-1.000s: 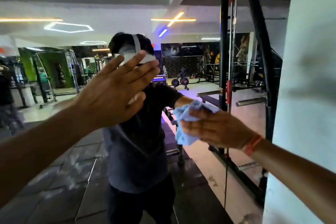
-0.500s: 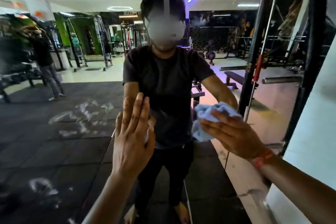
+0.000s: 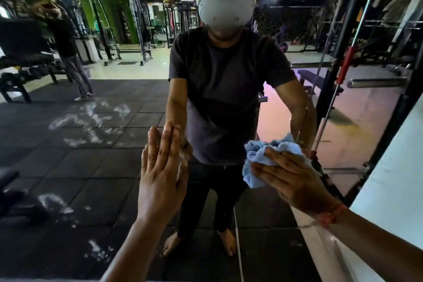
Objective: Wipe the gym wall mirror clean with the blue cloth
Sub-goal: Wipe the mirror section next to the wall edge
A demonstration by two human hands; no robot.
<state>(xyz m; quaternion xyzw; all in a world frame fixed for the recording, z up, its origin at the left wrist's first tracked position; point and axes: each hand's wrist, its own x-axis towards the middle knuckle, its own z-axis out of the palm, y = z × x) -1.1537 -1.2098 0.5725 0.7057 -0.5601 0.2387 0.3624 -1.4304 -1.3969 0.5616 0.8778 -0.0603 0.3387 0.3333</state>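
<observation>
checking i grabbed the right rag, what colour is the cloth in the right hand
Light blue, seen best in the head view: the cloth is bunched under the right hand.

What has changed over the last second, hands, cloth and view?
The view tipped down: the mirror now shows the floor and bare feet. The left hand dropped from head height to waist height, fingers now pointing up, flat toward the glass. Nothing was picked up or released. The right hand keeps the cloth bunched against the mirror near its right edge; the smears to the left remain unwiped.
</observation>
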